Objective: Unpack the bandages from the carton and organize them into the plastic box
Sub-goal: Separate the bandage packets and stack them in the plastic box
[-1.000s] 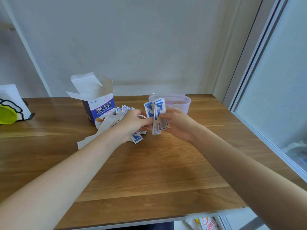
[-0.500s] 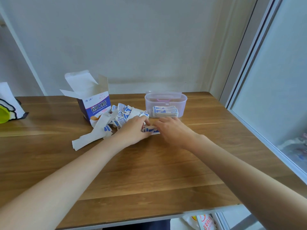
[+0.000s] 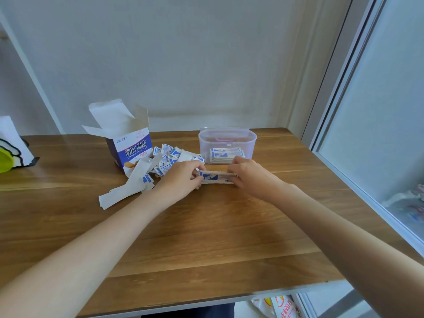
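Item: stack of bandages [image 3: 216,177], blue-and-white wrappers, lying lengthwise on the wooden worktop [image 3: 206,237] and held at both ends. Your left hand [image 3: 181,179] closes its fingers [image 3: 199,177] on the left end; your right hand [image 3: 249,174] closes its fingers [image 3: 234,180] on the right end. Both sets of fingers are curled and pressed in on the stack, squaring it between them; the stack's underside rests on or just above the worktop, which of the two you cannot tell.

Item: clear plastic box [image 3: 227,143], lid off, standing just beyond your right fingers. A neat stack of bandages [image 3: 226,154] already lies flat inside it, against the near wall.

Item: loose pile of bandages [image 3: 171,159], scattered in all directions, just beyond and to the left of your left fingers, between the plastic box and the carton.

Item: carton [image 3: 132,149], white and blue with printed lettering, standing upright with its top flaps open, further left of your left fingers, beyond the pile.

Item: long white paper strips [image 3: 128,187], crumpled, lying to the left of your left fingers, leaning against the carton's front and trailing toward you.
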Demonstrator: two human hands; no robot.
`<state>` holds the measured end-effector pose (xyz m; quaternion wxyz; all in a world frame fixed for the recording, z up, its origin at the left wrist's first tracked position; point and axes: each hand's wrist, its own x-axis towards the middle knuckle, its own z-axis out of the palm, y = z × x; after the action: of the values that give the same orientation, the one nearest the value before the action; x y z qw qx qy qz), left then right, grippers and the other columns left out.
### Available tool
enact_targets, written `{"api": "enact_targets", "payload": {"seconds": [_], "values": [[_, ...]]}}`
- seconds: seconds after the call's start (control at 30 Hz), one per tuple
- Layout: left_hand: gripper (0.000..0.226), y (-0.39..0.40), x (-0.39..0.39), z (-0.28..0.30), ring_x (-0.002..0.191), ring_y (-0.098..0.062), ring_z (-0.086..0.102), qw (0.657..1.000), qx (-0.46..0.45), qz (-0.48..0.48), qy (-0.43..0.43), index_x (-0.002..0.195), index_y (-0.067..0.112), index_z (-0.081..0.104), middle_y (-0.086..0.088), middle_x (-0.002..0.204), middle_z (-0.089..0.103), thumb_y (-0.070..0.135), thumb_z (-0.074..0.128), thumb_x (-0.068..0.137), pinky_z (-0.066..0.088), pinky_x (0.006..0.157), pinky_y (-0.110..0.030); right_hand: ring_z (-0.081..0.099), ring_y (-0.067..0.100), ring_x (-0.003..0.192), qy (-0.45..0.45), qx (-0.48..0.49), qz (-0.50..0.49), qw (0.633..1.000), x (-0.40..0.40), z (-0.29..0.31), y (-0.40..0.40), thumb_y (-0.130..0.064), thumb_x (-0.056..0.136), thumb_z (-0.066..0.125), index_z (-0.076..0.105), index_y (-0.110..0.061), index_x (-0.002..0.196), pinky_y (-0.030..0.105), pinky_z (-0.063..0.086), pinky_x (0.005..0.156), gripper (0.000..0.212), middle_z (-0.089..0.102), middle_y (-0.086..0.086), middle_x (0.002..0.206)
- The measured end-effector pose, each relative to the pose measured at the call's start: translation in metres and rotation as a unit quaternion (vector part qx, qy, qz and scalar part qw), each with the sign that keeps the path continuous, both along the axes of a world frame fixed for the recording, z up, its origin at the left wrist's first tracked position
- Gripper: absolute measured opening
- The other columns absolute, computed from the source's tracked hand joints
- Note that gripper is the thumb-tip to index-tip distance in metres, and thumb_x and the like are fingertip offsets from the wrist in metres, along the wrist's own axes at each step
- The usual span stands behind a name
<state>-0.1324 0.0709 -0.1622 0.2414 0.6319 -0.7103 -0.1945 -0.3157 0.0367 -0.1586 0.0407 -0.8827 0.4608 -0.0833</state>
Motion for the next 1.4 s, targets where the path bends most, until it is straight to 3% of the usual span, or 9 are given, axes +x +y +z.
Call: {"api": "enact_targets", "payload": {"seconds": [0.1, 0.3, 0.47, 0.63, 0.73, 0.87, 1.03, 1.3, 1.4], "values": [[0.019, 0.001, 0.002, -0.001, 0.077, -0.011, 0.067, 1.0, -0.006, -0.006, -0.016, 0.111, 0.015, 0.058, 0.0, 0.086, 0.067, 0.015, 0.052, 0.093, 0.052, 0.079, -0.025, 0.059, 0.031, 0.09, 0.0, 0.009, -0.007, 1.0, -0.001, -0.001, -0.001, -0.011, 0.093, 0.047, 0.061, -0.005, 0.1, 0.038, 0.05, 0.076, 0.017, 0.056, 0.008, 0.104], [0.037, 0.004, 0.0, 0.0, 0.092, -0.018, 0.064, 0.993, -0.062, -0.002, -0.099, 0.133, 0.019, 0.049, -0.008, 0.105, 0.066, 0.015, 0.045, 0.096, 0.051, 0.084, -0.029, 0.061, 0.028, 0.102, -0.037, -0.012, -0.017, 0.999, 0.0, -0.002, 0.004, -0.008, 0.094, 0.046, 0.053, -0.015, 0.127, 0.037, 0.051, 0.088, 0.035, 0.063, 0.009, 0.117], [0.037, 0.008, -0.005, 0.001, 0.114, -0.024, 0.054, 0.982, -0.059, -0.006, -0.182, 0.135, 0.02, 0.047, -0.011, 0.128, 0.057, 0.015, 0.04, 0.098, 0.044, 0.09, -0.028, 0.06, 0.031, 0.086, -0.043, -0.056, 0.001, 0.998, 0.002, -0.009, 0.003, -0.012, 0.096, 0.046, 0.061, -0.011, 0.119, 0.031, 0.047, 0.073, 0.027, 0.052, 0.009, 0.11], [0.038, 0.006, -0.002, 0.001, 0.107, -0.022, 0.058, 0.988, -0.062, -0.002, -0.139, 0.132, 0.019, 0.052, -0.01, 0.119, 0.062, 0.013, 0.047, 0.095, 0.045, 0.089, -0.028, 0.059, 0.027, 0.092, -0.095, 0.008, -0.034, 0.995, 0.003, -0.006, 0.0, -0.009, 0.091, 0.052, 0.063, -0.007, 0.109, 0.031, 0.048, 0.078, 0.021, 0.06, 0.011, 0.107], [0.034, 0.004, 0.001, 0.003, 0.092, -0.021, 0.064, 0.995, -0.06, 0.019, -0.074, 0.126, 0.013, 0.058, -0.01, 0.103, 0.068, 0.01, 0.052, 0.092, 0.048, 0.086, -0.028, 0.059, 0.02, 0.088, -0.14, 0.02, -0.029, 0.99, 0.004, -0.002, 0.005, -0.006, 0.091, 0.051, 0.058, -0.013, 0.12, 0.031, 0.051, 0.086, 0.031, 0.065, 0.01, 0.107], [0.032, 0.005, 0.004, 0.002, 0.091, -0.018, 0.065, 0.997, -0.054, 0.049, -0.033, 0.122, 0.012, 0.06, -0.009, 0.104, 0.069, 0.012, 0.057, 0.09, 0.052, 0.086, -0.031, 0.058, 0.024, 0.112, -0.119, -0.032, 0.014, 0.992, 0.002, -0.003, 0.011, -0.004, 0.093, 0.045, 0.059, -0.017, 0.125, 0.032, 0.049, 0.092, 0.037, 0.061, 0.006, 0.124], [0.029, 0.005, 0.004, 0.0, 0.094, -0.018, 0.063, 0.994, -0.069, 0.053, -0.066, 0.119, 0.014, 0.062, -0.007, 0.102, 0.071, 0.014, 0.054, 0.092, 0.051, 0.084, -0.03, 0.06, 0.027, 0.099, -0.074, -0.044, 0.003, 0.996, 0.002, -0.009, 0.005, -0.011, 0.097, 0.044, 0.062, -0.014, 0.12, 0.035, 0.049, 0.086, 0.03, 0.066, 0.009, 0.109], [0.035, 0.006, -0.004, -0.002, 0.106, -0.021, 0.059, 0.994, -0.063, 0.042, -0.074, 0.129, 0.016, 0.054, -0.01, 0.119, 0.064, 0.012, 0.045, 0.096, 0.047, 0.085, -0.028, 0.057, 0.023, 0.08, -0.133, -0.044, -0.005, 0.99, 0.001, -0.009, 0.001, -0.014, 0.093, 0.052, 0.07, -0.009, 0.097, 0.027, 0.04, 0.064, 0.02, 0.068, 0.01, 0.088], [0.032, 0.005, -0.006, 0.0, 0.098, -0.017, 0.059, 0.995, -0.055, 0.023, -0.075, 0.125, 0.017, 0.059, -0.007, 0.115, 0.065, 0.012, 0.049, 0.095, 0.042, 0.078, -0.021, 0.055, 0.019, 0.08, -0.157, -0.029, -0.006, 0.987, -0.002, -0.009, 0.0, -0.01, 0.092, 0.053, 0.07, -0.01, 0.103, 0.024, 0.039, 0.068, 0.021, 0.068, 0.009, 0.09]]}}
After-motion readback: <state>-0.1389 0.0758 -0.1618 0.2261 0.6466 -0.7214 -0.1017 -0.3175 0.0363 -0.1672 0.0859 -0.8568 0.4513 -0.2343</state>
